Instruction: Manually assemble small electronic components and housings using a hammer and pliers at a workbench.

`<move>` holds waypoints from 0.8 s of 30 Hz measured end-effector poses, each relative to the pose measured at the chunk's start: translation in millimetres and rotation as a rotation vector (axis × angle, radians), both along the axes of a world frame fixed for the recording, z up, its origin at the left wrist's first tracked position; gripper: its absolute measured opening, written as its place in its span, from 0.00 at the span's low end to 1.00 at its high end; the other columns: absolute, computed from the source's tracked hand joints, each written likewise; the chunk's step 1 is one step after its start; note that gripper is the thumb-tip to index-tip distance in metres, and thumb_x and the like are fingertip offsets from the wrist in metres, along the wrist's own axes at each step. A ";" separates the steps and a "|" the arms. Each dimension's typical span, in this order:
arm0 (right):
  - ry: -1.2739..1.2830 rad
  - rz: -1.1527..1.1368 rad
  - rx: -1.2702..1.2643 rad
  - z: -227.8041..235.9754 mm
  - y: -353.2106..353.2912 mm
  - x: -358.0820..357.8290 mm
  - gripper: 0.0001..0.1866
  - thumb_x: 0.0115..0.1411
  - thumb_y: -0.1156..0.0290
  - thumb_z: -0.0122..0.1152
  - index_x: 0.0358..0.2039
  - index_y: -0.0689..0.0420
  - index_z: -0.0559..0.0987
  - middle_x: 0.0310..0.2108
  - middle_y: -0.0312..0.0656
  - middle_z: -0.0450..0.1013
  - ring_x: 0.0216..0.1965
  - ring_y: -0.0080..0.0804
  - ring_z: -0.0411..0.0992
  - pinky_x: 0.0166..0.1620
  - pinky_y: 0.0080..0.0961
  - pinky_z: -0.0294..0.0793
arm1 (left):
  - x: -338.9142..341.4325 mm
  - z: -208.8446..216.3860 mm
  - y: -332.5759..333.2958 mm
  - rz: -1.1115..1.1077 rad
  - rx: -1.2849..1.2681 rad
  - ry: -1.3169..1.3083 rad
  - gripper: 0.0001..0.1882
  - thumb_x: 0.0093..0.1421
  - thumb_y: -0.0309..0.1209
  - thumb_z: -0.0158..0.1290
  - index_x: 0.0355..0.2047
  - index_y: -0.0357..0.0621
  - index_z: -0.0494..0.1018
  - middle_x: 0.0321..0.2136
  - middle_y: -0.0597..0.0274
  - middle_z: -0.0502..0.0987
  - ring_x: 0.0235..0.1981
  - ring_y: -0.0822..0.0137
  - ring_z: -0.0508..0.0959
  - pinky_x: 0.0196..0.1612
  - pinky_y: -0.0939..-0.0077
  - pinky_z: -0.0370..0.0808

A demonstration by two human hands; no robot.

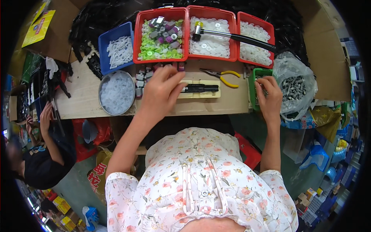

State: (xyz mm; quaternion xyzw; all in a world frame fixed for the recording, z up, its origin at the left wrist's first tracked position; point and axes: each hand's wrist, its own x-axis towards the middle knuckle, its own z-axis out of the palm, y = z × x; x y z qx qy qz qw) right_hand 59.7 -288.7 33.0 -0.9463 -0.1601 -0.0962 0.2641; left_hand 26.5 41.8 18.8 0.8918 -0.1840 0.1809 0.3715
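A black plastic part (199,88) lies in a cream block (210,94) on the table in front of me. My left hand (164,87) is over the block's left end, with its fingers bent together; whatever they may hold is hidden. On the right, my right hand (271,94) reaches to a green tray (262,72), thumb and fingers drawn together at its contents. I cannot make out what, if anything, it pinches. Small grey and purple pieces (140,77) lie beside my left hand. Pliers with yellow handles (228,77) rest behind the block.
At the back, red bins hold green and purple pieces (162,46) and white pieces (251,38); a hammer (232,36) lies across them. Left are a blue bin (103,42) and round metal dish (101,96). Right is a plastic bag of metal parts (295,87). A co-worker (46,154) sits left.
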 end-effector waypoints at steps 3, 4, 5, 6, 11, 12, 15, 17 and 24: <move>0.047 -0.148 -0.110 -12.4 -15.8 -4.1 0.07 0.58 0.79 0.62 0.38 0.64 0.79 0.36 0.48 0.73 0.35 0.47 0.77 0.38 0.36 0.74 | 42.7 4.5 -13.3 -0.068 0.057 -0.118 0.09 0.53 0.23 0.61 0.36 0.36 0.77 0.33 0.54 0.75 0.37 0.53 0.75 0.39 0.60 0.74; 0.004 -0.115 -0.164 -18.8 -19.4 -3.1 0.08 0.58 0.79 0.62 0.38 0.64 0.79 0.36 0.49 0.73 0.35 0.49 0.76 0.37 0.38 0.73 | 55.1 8.6 -18.1 -0.087 0.091 -0.058 0.09 0.54 0.21 0.60 0.36 0.35 0.78 0.33 0.52 0.76 0.38 0.51 0.75 0.42 0.61 0.74; -0.039 -0.079 -0.216 -23.0 -23.3 -1.4 0.08 0.58 0.79 0.62 0.38 0.63 0.79 0.37 0.50 0.73 0.35 0.51 0.75 0.37 0.39 0.73 | 67.6 6.8 -22.9 -0.101 0.082 -0.063 0.09 0.54 0.21 0.60 0.36 0.35 0.78 0.33 0.52 0.76 0.38 0.51 0.75 0.42 0.61 0.74; -0.033 -0.082 -0.203 -25.4 -23.1 1.5 0.07 0.57 0.79 0.62 0.37 0.63 0.79 0.35 0.50 0.73 0.34 0.53 0.74 0.37 0.41 0.72 | 80.0 2.6 -26.9 -0.119 0.159 -0.068 0.08 0.53 0.21 0.60 0.35 0.35 0.79 0.33 0.53 0.77 0.38 0.51 0.75 0.43 0.61 0.74; -0.041 -0.075 -0.187 -21.7 -19.9 6.2 0.04 0.56 0.79 0.62 0.33 0.64 0.79 0.31 0.49 0.73 0.33 0.52 0.74 0.36 0.40 0.72 | 129.6 -11.1 -43.8 -0.141 0.421 -0.006 0.06 0.50 0.24 0.62 0.28 0.35 0.81 0.29 0.49 0.79 0.41 0.50 0.76 0.47 0.59 0.75; -0.023 -0.091 -0.144 -20.8 -20.1 5.7 0.04 0.56 0.79 0.62 0.33 0.64 0.80 0.31 0.48 0.73 0.32 0.50 0.74 0.36 0.39 0.72 | 135.4 -12.1 -45.4 -0.140 0.425 -0.002 0.06 0.50 0.24 0.62 0.28 0.35 0.81 0.29 0.49 0.79 0.41 0.50 0.76 0.47 0.59 0.75; 0.029 -0.132 -0.045 -13.6 -19.9 4.2 0.04 0.56 0.79 0.63 0.33 0.64 0.80 0.30 0.47 0.74 0.30 0.46 0.75 0.36 0.35 0.72 | 141.5 -10.7 -49.8 -0.110 0.509 0.122 0.06 0.50 0.25 0.63 0.28 0.35 0.81 0.29 0.47 0.79 0.43 0.50 0.77 0.47 0.60 0.75; 0.061 -0.150 0.016 -8.9 -19.5 3.7 0.05 0.56 0.79 0.63 0.34 0.64 0.80 0.30 0.46 0.75 0.29 0.43 0.75 0.36 0.33 0.72 | 140.1 -6.0 -47.7 -0.120 0.426 0.238 0.06 0.50 0.24 0.62 0.30 0.36 0.81 0.31 0.48 0.80 0.43 0.52 0.77 0.46 0.60 0.76; -0.003 -0.193 0.141 -6.7 -26.3 -0.3 0.06 0.59 0.79 0.61 0.37 0.66 0.80 0.30 0.45 0.78 0.33 0.29 0.76 0.41 0.24 0.73 | 104.8 9.9 -4.3 -0.058 0.153 -0.087 0.03 0.52 0.23 0.60 0.29 0.38 0.80 0.29 0.54 0.78 0.38 0.52 0.76 0.41 0.60 0.75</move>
